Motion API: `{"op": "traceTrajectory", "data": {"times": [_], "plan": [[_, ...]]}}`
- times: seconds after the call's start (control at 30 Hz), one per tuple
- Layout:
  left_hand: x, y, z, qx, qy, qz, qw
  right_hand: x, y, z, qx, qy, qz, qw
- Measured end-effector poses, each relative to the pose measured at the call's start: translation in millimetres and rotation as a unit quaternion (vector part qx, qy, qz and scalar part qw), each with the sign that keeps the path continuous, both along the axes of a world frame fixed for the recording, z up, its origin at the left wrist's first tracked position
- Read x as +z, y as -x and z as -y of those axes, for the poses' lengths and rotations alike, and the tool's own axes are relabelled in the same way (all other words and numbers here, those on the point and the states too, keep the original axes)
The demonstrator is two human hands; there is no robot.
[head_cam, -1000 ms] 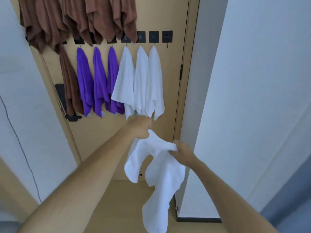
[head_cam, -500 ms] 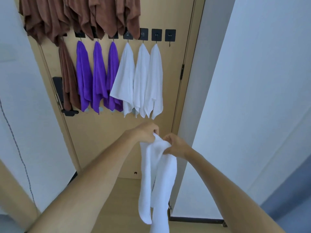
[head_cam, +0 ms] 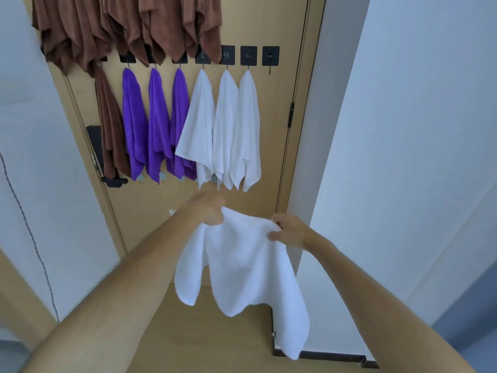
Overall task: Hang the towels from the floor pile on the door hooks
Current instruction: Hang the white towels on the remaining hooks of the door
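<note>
A white towel (head_cam: 242, 270) hangs spread between my two hands in front of the wooden door (head_cam: 274, 28). My left hand (head_cam: 211, 208) grips its upper left edge. My right hand (head_cam: 289, 230) pinches its upper right edge. On the door's row of black hooks hang three white towels (head_cam: 228, 125), three purple towels (head_cam: 150, 122) and a brown one (head_cam: 110, 130). The rightmost hook (head_cam: 270, 56) is bare. More brown towels (head_cam: 129, 25) hang from a higher row. The floor pile is out of view.
A white wall (head_cam: 403, 130) stands close on the right, another on the left. The black door handle (head_cam: 114, 181) sticks out at the door's left edge. Wooden floor (head_cam: 188, 332) lies below my arms.
My hands have moved apart and spread the towel, which hung bunched between them half a second ago. The view has tilted slightly upward.
</note>
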State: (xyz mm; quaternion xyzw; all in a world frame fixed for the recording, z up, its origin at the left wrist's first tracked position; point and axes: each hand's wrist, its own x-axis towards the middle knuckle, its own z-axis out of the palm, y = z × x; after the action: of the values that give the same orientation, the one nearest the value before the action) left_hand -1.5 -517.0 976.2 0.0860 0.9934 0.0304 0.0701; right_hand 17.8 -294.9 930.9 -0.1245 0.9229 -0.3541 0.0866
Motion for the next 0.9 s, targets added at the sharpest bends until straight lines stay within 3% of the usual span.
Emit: {"op": "traceTrajectory", "data": {"times": [0.1,0.17,0.37,0.53,0.7,0.8,0.9], "plan": [[-6.2,-1.6,-22.5,-0.015,-0.167,0.085,0.982,16.6,1.8,19.1,0.031,0.017,-0.054,0.998],[-6.4,-1.1,-36.2,-0.038,-0.232,0.083,0.969,24.0,4.0,27.4,0.046,0.020,-0.078,0.996],[0.7,9.6,-44.7,-0.066,-0.253,0.017,0.965,23.7,15.2,16.0,0.022,0.020,-0.066,0.997],[2.6,15.4,-47.7,-0.063,-0.235,0.013,0.970,31.2,16.2,3.7,0.044,-0.054,-0.019,0.997],[-0.1,15.5,-46.2,-0.044,-0.183,0.017,0.982,33.6,23.2,0.7,0.042,-0.147,-0.037,0.987],[-0.8,15.3,-48.9,-0.044,-0.182,0.034,0.982,36.3,21.4,6.8,0.041,-0.108,-0.078,0.990],[-5.0,13.5,-53.3,-0.060,-0.246,0.062,0.965,42.6,18.4,17.3,0.036,-0.041,-0.121,0.991]]}}
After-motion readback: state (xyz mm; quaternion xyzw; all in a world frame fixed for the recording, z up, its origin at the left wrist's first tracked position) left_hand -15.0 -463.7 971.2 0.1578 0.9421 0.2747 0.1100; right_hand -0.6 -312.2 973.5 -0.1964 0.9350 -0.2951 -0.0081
